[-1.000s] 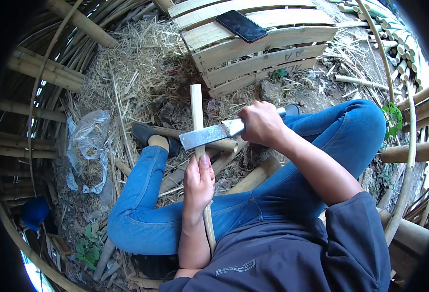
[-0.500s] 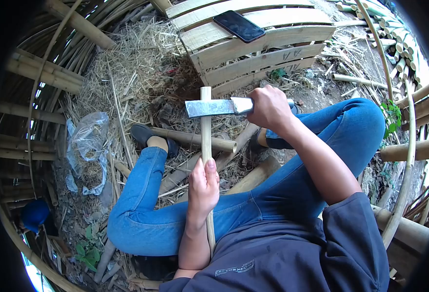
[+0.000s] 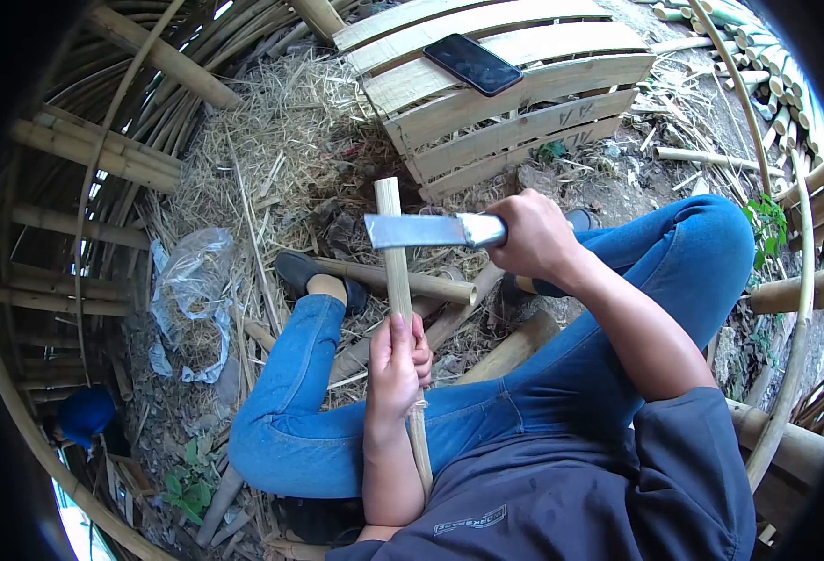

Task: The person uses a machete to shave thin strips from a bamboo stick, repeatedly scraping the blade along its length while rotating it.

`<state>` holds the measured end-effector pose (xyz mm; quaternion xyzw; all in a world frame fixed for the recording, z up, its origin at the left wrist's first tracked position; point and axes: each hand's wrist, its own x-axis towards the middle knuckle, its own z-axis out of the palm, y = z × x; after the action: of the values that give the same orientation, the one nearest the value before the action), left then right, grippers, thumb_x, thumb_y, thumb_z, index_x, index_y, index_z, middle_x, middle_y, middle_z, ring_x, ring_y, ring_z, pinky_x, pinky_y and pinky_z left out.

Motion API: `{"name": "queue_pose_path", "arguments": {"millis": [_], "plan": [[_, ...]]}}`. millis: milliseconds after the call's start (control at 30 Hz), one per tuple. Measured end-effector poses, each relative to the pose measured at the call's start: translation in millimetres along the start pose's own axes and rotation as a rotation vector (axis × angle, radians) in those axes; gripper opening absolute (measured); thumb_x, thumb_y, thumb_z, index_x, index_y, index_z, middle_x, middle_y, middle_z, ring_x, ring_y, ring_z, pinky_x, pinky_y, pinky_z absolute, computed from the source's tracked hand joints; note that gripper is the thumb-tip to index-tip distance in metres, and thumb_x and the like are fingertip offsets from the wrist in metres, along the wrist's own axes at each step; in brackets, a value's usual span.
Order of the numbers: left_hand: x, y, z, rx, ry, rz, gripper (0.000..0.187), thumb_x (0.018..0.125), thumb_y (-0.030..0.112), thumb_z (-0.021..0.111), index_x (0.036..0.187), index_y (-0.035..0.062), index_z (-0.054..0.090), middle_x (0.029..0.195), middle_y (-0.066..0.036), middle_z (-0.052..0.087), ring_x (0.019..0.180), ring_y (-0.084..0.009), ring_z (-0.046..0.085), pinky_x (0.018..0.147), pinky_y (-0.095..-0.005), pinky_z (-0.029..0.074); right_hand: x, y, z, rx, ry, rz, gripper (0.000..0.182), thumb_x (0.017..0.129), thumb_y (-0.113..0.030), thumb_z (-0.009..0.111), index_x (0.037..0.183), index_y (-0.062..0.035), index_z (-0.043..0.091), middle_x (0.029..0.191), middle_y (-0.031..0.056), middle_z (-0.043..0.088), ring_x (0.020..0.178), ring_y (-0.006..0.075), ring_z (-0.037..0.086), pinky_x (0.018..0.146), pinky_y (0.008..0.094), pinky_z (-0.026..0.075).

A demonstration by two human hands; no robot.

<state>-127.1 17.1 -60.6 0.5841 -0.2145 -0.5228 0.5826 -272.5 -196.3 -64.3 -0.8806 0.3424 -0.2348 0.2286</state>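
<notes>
My left hand (image 3: 396, 374) is wrapped round a pale, ribbed bamboo stick (image 3: 396, 280), thumb lying along it. The stick stands lengthwise in front of me, its lower end running down to my lap and its upper end pointing away. In my right hand (image 3: 535, 234) is a broad-bladed knife (image 3: 417, 231), gripped by its handle, with a light metal collar where blade meets handle. Its blade lies across the upper part of the stick, a little below the tip, overlapping it in this view.
Ahead stands a slatted wooden crate (image 3: 524, 103) with a phone (image 3: 473, 64) on top. Bamboo poles (image 3: 412, 282) lie between my feet among straw. A clear plastic bag (image 3: 192, 299) is on the left, and cut bamboo (image 3: 786, 84) is piled at the far right.
The knife blade has tilted, showing its face differently, and sits slightly lower. The stick leans more to the left at its top. The whole view has shifted a little.
</notes>
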Motion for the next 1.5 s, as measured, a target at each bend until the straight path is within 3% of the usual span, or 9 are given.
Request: {"name": "queue_pose_path", "arguments": {"millis": [67, 100, 233, 333, 533, 1200, 1333, 1367, 1500], "plan": [[1, 3, -5, -0.069, -0.065, -0.021, 0.04, 0.11, 0.047, 0.034, 0.094, 0.0114, 0.045, 0.06, 0.007, 0.03, 0.044, -0.001, 0.023, 0.039, -0.0205, 0.017, -3, -7, 0, -0.116, -0.174, -0.027, 0.019, 0.062, -0.015, 0.07, 0.079, -0.0078, 0.074, 0.07, 0.017, 0.068, 0.07, 0.0386, 0.068, 0.072, 0.0476, 0.056], [1, 4, -6, -0.118, -0.088, -0.04, 0.04, 0.11, 0.047, 0.035, 0.094, 0.0115, 0.045, 0.059, 0.007, 0.029, 0.044, -0.0011, 0.023, 0.038, -0.0206, 0.016, -4, -9, 2, -0.158, -0.204, -0.036, 0.016, 0.061, -0.017, 0.07, 0.073, -0.0064, 0.071, 0.068, 0.0182, 0.067, 0.071, 0.0381, 0.069, 0.073, 0.0473, 0.056], [4, 1, -10, -0.201, -0.138, -0.064, 0.039, 0.11, 0.046, 0.035, 0.092, 0.0125, 0.043, 0.058, 0.007, 0.027, 0.044, -0.0014, 0.021, 0.038, -0.0208, 0.015, -9, -9, 12, -0.118, -0.236, -0.003, 0.017, 0.061, -0.017, 0.07, 0.074, -0.0063, 0.072, 0.069, 0.0191, 0.067, 0.07, 0.0386, 0.069, 0.071, 0.0477, 0.057], [4, -2, -9, -0.17, -0.144, -0.041, 0.036, 0.11, 0.043, 0.034, 0.092, 0.0131, 0.042, 0.058, 0.007, 0.027, 0.043, -0.0019, 0.02, 0.038, -0.0209, 0.014, -13, -12, 11, -0.086, -0.194, -0.008, 0.011, 0.062, -0.013, 0.066, 0.066, -0.004, 0.071, 0.068, 0.0234, 0.067, 0.067, 0.0408, 0.069, 0.068, 0.0465, 0.058], [3, -2, -5, -0.109, -0.146, -0.013, 0.035, 0.11, 0.042, 0.034, 0.091, 0.0139, 0.041, 0.058, 0.007, 0.027, 0.043, -0.002, 0.021, 0.037, -0.0214, 0.014, -5, -6, 9, -0.183, -0.174, 0.014, 0.017, 0.058, -0.018, 0.072, 0.07, -0.0053, 0.072, 0.067, 0.0209, 0.066, 0.067, 0.0403, 0.068, 0.067, 0.0472, 0.057], [-4, -3, 6, -0.048, -0.199, -0.041, 0.04, 0.11, 0.046, 0.034, 0.089, 0.0128, 0.04, 0.058, 0.006, 0.029, 0.044, -0.0024, 0.024, 0.038, -0.0218, 0.017, 10, 10, -8, -0.192, 0.054, 0.12, 0.018, 0.061, -0.014, 0.069, 0.076, -0.0076, 0.075, 0.07, 0.0203, 0.068, 0.075, 0.0383, 0.07, 0.075, 0.049, 0.057], [-5, 2, 5, -0.068, -0.185, -0.039, 0.04, 0.11, 0.046, 0.033, 0.09, 0.0122, 0.041, 0.058, 0.006, 0.03, 0.044, -0.0021, 0.023, 0.038, -0.0211, 0.017, 13, 18, -6, 0.098, 0.047, 0.215, 0.02, 0.076, -0.021, 0.073, 0.078, -0.0008, 0.074, 0.067, 0.0238, 0.065, 0.064, 0.0377, 0.069, 0.065, 0.046, 0.055], [-4, 2, 4, -0.075, -0.173, -0.041, 0.038, 0.11, 0.044, 0.033, 0.093, 0.0121, 0.042, 0.058, 0.006, 0.029, 0.043, -0.002, 0.023, 0.037, -0.0209, 0.017, 12, 20, -3, 0.146, 0.046, 0.164, 0.033, 0.084, -0.03, 0.074, 0.078, 0.002, 0.073, 0.063, 0.023, 0.064, 0.059, 0.0355, 0.067, 0.06, 0.0432, 0.053], [-1, 7, 3, -0.061, -0.071, -0.03, 0.031, 0.111, 0.041, 0.032, 0.104, 0.0123, 0.044, 0.058, 0.007, 0.027, 0.043, -0.002, 0.02, 0.036, -0.0202, 0.016, 1, -8, -17, 0.246, -0.09, 0.092, 0.043, 0.084, -0.041, 0.076, 0.079, 0.002, 0.075, 0.059, 0.0202, 0.063, 0.057, 0.0328, 0.067, 0.058, 0.0413, 0.052]]}}
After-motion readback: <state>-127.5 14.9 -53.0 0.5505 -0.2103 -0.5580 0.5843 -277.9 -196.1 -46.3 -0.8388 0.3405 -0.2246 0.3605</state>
